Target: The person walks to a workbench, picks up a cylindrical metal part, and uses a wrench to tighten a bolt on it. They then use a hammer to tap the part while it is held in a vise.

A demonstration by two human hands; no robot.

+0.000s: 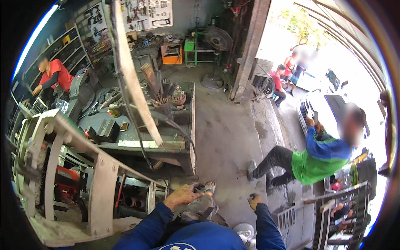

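My left hand (181, 197) hangs above a trouser leg (200, 206), its fingers stretched out to the right. Just past the fingertips is a foot in an open sandal (209, 186). My right hand (254, 201) is held low over the concrete floor with its fingers curled. Something dark shows at those fingers, too small to make out. Below and between my hands, a grey-and-white shoe (243, 230) shows beside my blue shirt.
A metal frame (102, 196) stands close on my left. Behind it is a cluttered steel workbench (166, 135), crossed by a pale upright bar (137, 79). A person in green and blue (321, 158) walks at right, near a slatted metal rack (325, 216). A fan (218, 39) stands farther back.
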